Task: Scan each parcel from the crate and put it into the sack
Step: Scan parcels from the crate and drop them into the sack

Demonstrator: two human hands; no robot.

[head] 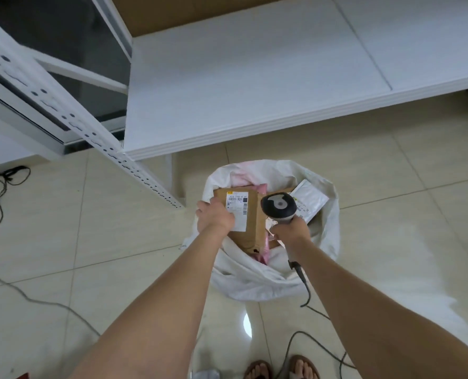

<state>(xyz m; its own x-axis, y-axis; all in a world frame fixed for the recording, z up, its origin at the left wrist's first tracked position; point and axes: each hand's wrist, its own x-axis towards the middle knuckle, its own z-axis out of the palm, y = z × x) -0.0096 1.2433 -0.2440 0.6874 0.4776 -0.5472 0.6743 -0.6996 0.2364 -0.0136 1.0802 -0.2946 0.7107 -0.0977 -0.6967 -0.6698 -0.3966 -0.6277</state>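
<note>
Left grip clasps the cardboard parcel by its 9 o'clock edge, above the sack mouth. Right grip clenches the scanner at 3 o'clock. Parcel judged stiff, light; edge hold suffices.
</note>
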